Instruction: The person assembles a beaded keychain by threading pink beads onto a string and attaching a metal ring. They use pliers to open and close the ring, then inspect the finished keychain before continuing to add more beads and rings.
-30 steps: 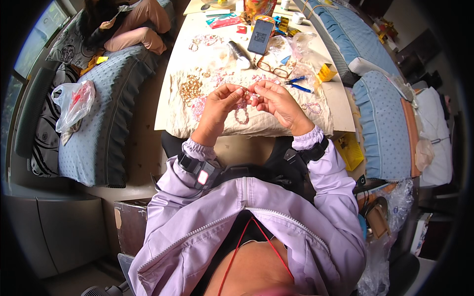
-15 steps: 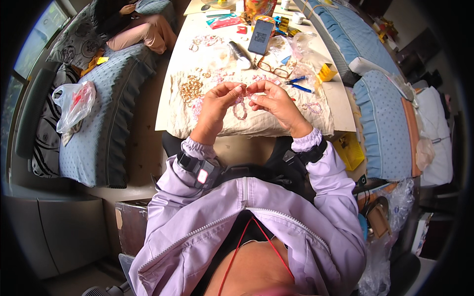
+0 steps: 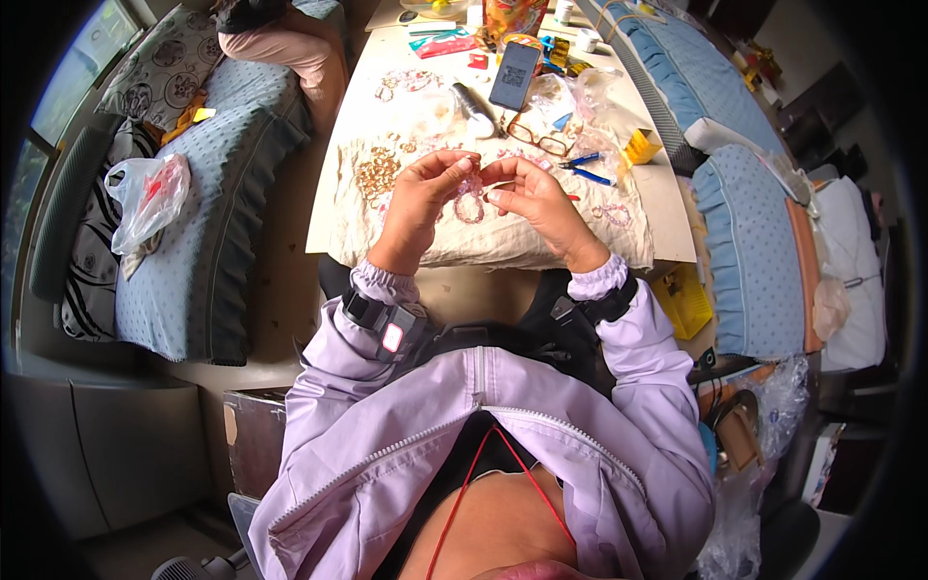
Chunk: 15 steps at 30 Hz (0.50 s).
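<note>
My left hand [image 3: 422, 203] is closed, its thumb and forefinger pinched together above the cloth. A pink bead bracelet [image 3: 469, 210] seems to hang in a loop just below those fingertips; the pinched end is hidden. Close by on the right is my right hand [image 3: 539, 201], its thumb and forefinger parted and pointing at the beads. I cannot make out a thread between them. Gold rings [image 3: 377, 177] lie heaped left of my hands on the beige cloth [image 3: 445, 253]. Another pink bracelet [image 3: 617, 215] lies to the right, near blue-handled pliers [image 3: 588, 170].
Farther up the table [image 3: 329, 217] are a phone [image 3: 514, 74], eyeglasses [image 3: 537, 138], a dark-and-white tube [image 3: 472, 111], clear plastic bags [image 3: 594, 92] and a small yellow box [image 3: 641, 145]. A person [image 3: 290, 53] sits on the left sofa. A yellow basket [image 3: 684, 300] stands below the table's right side.
My fingertips have drawn slightly apart: the left ones shifted a little left and up, and the bracelet rose slightly with them. The right thumb and forefinger have parted. The seated person leans differently.
</note>
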Available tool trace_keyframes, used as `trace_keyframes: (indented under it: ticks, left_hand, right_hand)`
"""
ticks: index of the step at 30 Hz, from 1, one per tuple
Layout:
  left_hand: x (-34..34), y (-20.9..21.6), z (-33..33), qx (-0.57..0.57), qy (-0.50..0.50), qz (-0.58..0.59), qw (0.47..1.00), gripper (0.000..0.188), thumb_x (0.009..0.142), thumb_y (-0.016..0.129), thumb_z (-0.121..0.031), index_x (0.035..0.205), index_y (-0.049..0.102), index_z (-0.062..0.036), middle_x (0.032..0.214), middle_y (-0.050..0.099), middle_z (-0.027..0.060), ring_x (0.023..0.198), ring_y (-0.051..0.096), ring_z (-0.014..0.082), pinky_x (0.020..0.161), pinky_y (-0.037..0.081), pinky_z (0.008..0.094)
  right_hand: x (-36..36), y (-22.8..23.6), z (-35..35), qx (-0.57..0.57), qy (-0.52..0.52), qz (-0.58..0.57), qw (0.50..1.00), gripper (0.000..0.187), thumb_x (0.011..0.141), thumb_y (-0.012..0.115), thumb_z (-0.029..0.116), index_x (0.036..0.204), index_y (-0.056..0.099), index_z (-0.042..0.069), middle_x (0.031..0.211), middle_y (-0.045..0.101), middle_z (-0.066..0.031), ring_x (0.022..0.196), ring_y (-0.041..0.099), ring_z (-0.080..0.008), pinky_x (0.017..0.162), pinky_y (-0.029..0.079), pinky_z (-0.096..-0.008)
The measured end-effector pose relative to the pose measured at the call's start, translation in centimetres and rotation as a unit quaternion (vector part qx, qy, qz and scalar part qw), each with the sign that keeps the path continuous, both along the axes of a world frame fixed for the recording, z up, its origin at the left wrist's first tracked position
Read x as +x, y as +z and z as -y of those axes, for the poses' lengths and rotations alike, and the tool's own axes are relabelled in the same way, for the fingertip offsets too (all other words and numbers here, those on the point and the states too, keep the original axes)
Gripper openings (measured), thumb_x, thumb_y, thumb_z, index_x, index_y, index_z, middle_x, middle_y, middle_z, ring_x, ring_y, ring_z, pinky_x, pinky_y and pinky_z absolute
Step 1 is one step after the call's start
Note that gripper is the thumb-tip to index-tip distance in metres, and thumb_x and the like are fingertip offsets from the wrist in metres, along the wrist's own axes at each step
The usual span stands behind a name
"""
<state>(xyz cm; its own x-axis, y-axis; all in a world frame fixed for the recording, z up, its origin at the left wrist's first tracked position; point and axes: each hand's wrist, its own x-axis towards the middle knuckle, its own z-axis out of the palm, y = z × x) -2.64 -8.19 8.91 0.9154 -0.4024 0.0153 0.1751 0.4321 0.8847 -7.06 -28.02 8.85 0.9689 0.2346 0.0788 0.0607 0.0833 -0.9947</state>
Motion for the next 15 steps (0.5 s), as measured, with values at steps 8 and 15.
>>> trace_keyframes:
  ticks: [8, 15]
  left_hand:
    - [-0.4, -0.7, 0.7, 0.029, -0.009, 0.036, 0.999, 0.02, 0.098, 0.072, -0.016, 0.112, 0.073, -0.0022, 0.101, 0.074, 0.0035, 0.092, 0.067, 0.0093, 0.083, 0.053, 0.0248]
    - [-1.1, -1.2, 0.8, 0.153, 0.039, 0.11, 0.981, 0.012, 0.099, 0.069, -0.013, 0.104, 0.071, -0.0023, 0.09, 0.073, 0.0029, 0.077, 0.066, 0.0088, 0.065, 0.054, 0.0238]
  right_hand:
    - [0.4, -0.7, -1.1, -0.081, -0.066, 0.11, 0.988, 0.017, 0.096, 0.071, 0.012, 0.108, 0.064, 0.003, 0.101, 0.068, -0.0028, 0.092, 0.064, -0.0114, 0.085, 0.053, -0.0301]
    - [0.3, -0.6, 0.1, -0.108, -0.061, 0.1, 0.987, 0.009, 0.096, 0.068, 0.01, 0.1, 0.064, 0.002, 0.093, 0.066, -0.0016, 0.092, 0.064, -0.0104, 0.085, 0.052, -0.0294]
